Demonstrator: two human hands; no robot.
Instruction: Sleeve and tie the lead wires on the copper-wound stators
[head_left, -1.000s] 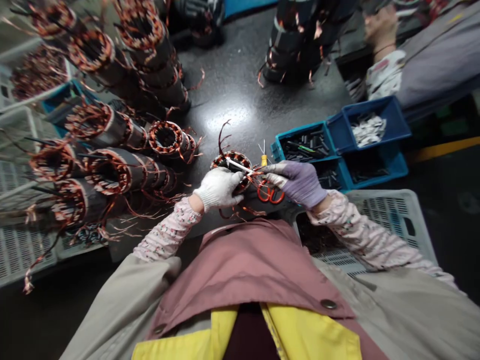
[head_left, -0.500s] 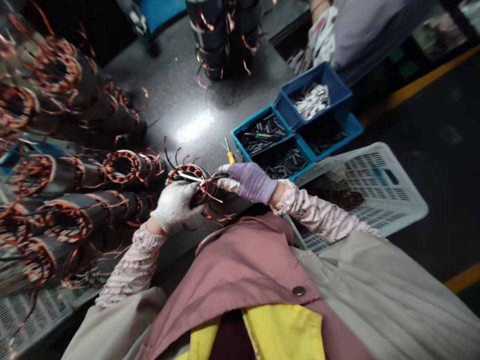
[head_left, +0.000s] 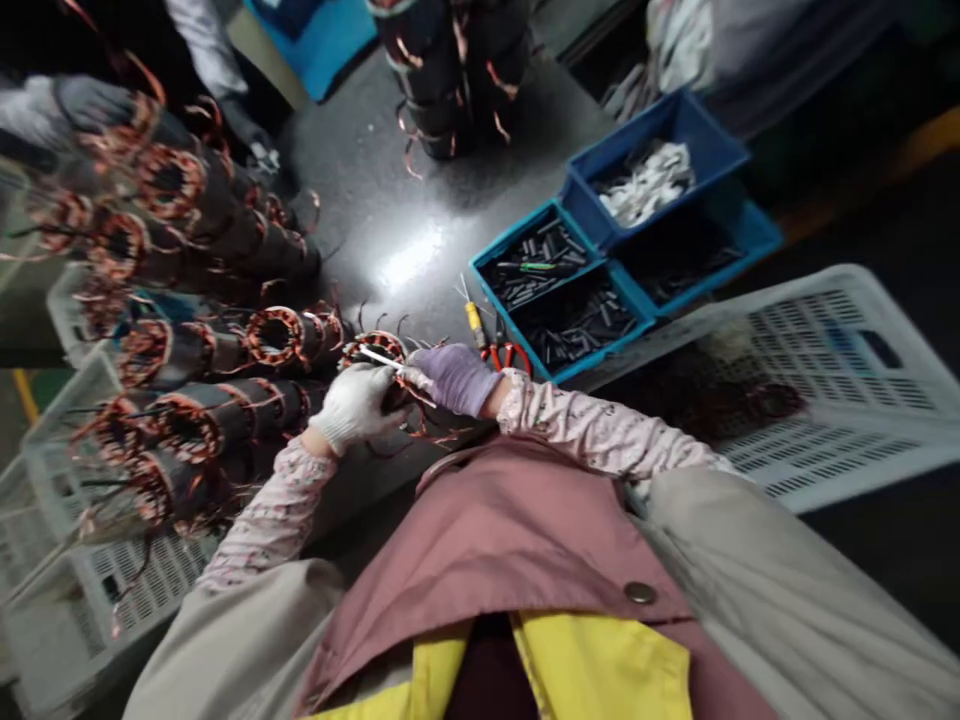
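My left hand (head_left: 356, 405), in a white glove, is closed around a small stator (head_left: 373, 348) with copper windings that stands at the near table edge. My right hand (head_left: 450, 378), in a purple glove, pinches the end of a thin white sleeve (head_left: 379, 358) lying across the stator's top. Loose copper wire ends stick out around both hands. Red-handled scissors (head_left: 504, 353) lie on the table just beyond my right wrist, beside a yellow-handled tool (head_left: 475, 322).
Several wound stators (head_left: 187, 330) are piled on the left over white crates (head_left: 90, 590). Blue bins (head_left: 559, 290) of black sleeves and white pieces (head_left: 645, 185) stand to the right, with a white crate (head_left: 825, 400) nearer. More stators (head_left: 450, 60) are stacked at the back. A co-worker's sleeve (head_left: 750, 50) is at the top right.
The view has swung left and tilted. My right hand has drawn closer to the stator. The red scissors, under my right hand before, now lie on the table by my wrist.
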